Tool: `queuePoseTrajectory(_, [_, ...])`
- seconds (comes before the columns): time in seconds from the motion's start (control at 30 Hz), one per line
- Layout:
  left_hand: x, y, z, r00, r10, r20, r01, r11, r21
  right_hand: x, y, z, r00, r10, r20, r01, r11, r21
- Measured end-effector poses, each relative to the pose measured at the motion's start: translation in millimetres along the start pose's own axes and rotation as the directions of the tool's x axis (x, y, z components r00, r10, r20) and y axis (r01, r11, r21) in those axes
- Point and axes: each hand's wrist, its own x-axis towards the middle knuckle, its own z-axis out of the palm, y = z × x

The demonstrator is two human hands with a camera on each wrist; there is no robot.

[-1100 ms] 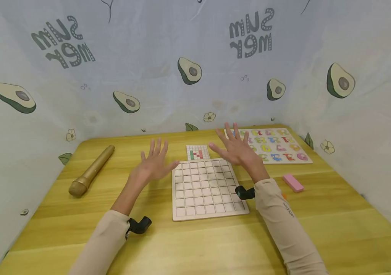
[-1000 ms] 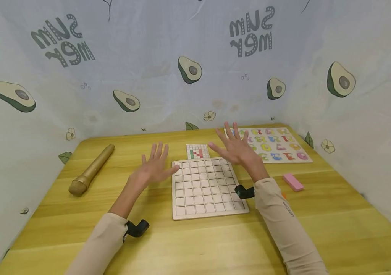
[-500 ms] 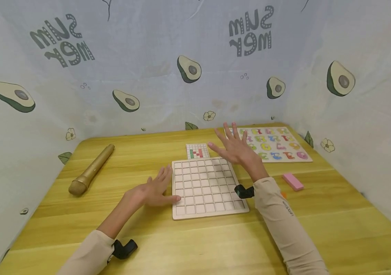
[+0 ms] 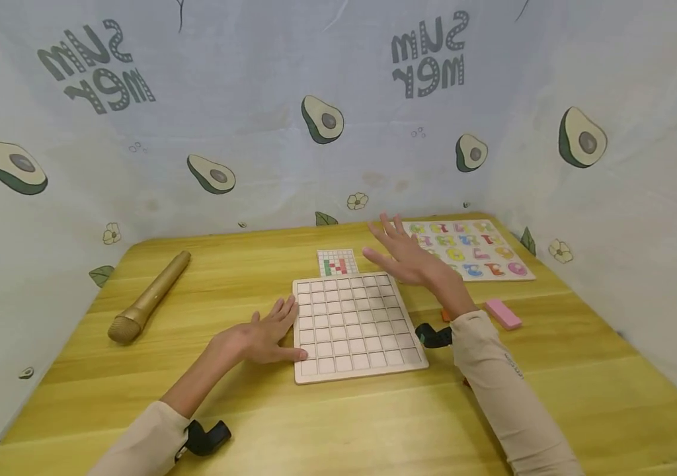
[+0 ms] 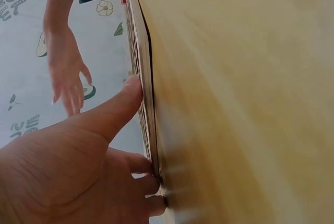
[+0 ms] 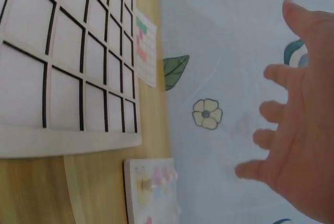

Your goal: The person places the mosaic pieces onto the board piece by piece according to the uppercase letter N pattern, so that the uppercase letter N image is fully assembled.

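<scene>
In the head view, a pale wooden grid board (image 4: 353,324) lies flat on the table. My left hand (image 4: 258,339) is at its left side. The thumb rests on the board's top near the front left corner, and the other fingertips lie along the left edge. The left wrist view shows the left thumb (image 5: 122,104) against the board (image 5: 147,78). My right hand (image 4: 412,259) hovers past the board's far right side, fingers spread and holding nothing. A small card (image 4: 337,262) with a coloured grid pattern lies at the board's far edge.
A number puzzle board (image 4: 463,251) lies at the back right. Near the right forearm are a pink block (image 4: 503,314) and a small orange piece (image 4: 445,315), partly hidden. A gold microphone (image 4: 149,297) lies at the left. Printed cloth (image 4: 267,86) hangs around the table.
My left hand has come down and towards me, from above the board's far left corner to its left edge. The right hand stays raised, turning slightly. The view has shifted a little.
</scene>
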Motion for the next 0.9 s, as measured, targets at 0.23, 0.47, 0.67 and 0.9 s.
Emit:
queuePoseTrajectory(0.23, [-0.2, -5.5, 0.2, 1.000, 0.010, -0.003, -0.010, 1.000, -0.017, -23.7, 16.6, -10.2, 0.988, -0.140, -0.072, 0.145, 0.987, 0.066])
queuePoseTrajectory(0.47, [1.3, -2.1, 1.9, 1.000, -0.005, 0.003, 0.005, 1.000, 0.004, -51.1, 52.9, -14.4, 0.986, -0.152, -0.061, 0.161, 0.966, 0.203])
queuePoseTrajectory(0.67, [2.1, -1.5, 1.9, 1.000, 0.000, 0.002, 0.000, 1.000, 0.008, -67.5, 80.3, -16.0, 0.985, -0.163, 0.056, 0.138, 0.941, 0.309])
queuePoseTrajectory(0.9, [2.9, -2.8, 3.4, 1.000, -0.013, 0.007, 0.013, 1.000, 0.003, -77.2, 99.2, -12.0, 0.973, -0.183, 0.138, 0.127, 0.932, 0.339])
